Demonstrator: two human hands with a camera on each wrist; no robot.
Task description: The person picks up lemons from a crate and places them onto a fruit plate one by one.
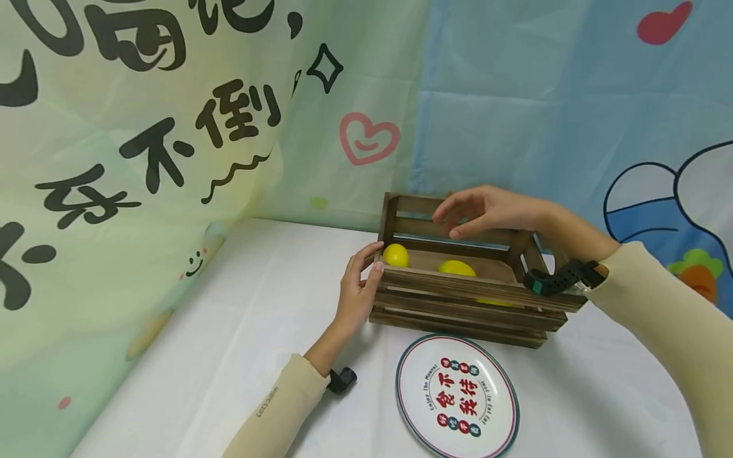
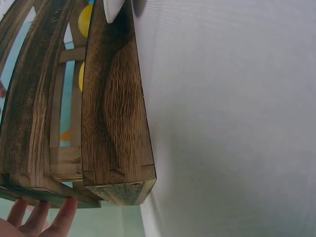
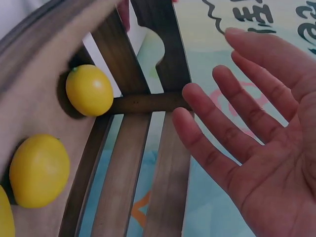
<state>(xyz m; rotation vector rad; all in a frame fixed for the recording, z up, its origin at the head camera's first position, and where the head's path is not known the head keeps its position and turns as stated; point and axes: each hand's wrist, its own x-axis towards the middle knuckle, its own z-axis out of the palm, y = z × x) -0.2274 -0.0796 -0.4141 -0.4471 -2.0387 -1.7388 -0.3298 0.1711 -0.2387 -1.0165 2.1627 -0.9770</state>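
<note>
A dark wooden slatted crate (image 1: 458,299) stands on the white tabletop. Inside are three lemons: one (image 3: 90,90) near the left end, a second (image 3: 39,170) at the middle, and a third (image 3: 5,215) cut off by the frame edge. My left hand (image 1: 357,286) rests against the crate's left end; in the left wrist view its fingertips (image 2: 66,210) touch the outer end panel, fairly straight. Above the crate's opening, my right hand (image 1: 492,210) hovers with spread, relaxed fingers and nothing in them. The right wrist view shows its bare palm.
A white round plate (image 1: 458,397) with red lettering and a dark rim lies just in front of the crate. Behind the crate hangs a printed cloth backdrop (image 1: 504,114). White cloth covers the table (image 1: 246,331).
</note>
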